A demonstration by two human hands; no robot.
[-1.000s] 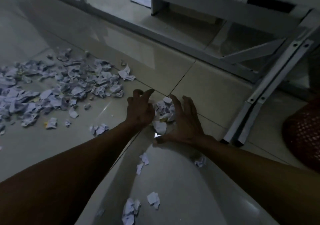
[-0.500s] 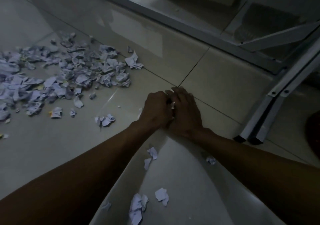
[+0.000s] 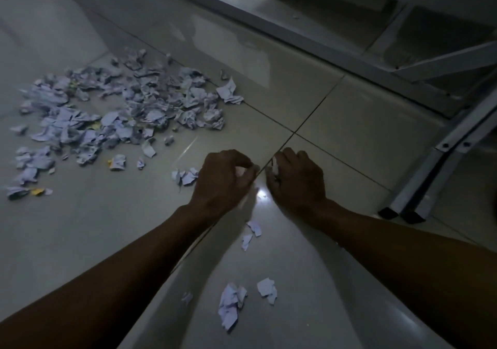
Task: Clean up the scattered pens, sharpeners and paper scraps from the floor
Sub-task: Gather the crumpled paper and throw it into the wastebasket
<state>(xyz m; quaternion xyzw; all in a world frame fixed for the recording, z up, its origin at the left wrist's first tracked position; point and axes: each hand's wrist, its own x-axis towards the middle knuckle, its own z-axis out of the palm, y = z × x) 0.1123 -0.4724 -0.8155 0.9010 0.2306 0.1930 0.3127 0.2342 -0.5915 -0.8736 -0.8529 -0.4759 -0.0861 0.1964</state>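
- Head view: left hand (image 3: 223, 180) and right hand (image 3: 294, 179) rest on the floor (image 3: 336, 122), each grip curled round paper scraps (image 3: 274, 164), a narrow gap between them.
- Main scrap pile (image 3: 129, 109) lies well left toward the floor's far-left corner, long axis left-right; left hand nearer.
- Loose scraps (image 3: 231, 304) sit at the near edge.

both arms reach forward; the left hand (image 3: 224, 180) and the right hand (image 3: 294, 180) are side by side, slightly apart, fingers curled on paper scraps (image 3: 274, 164)
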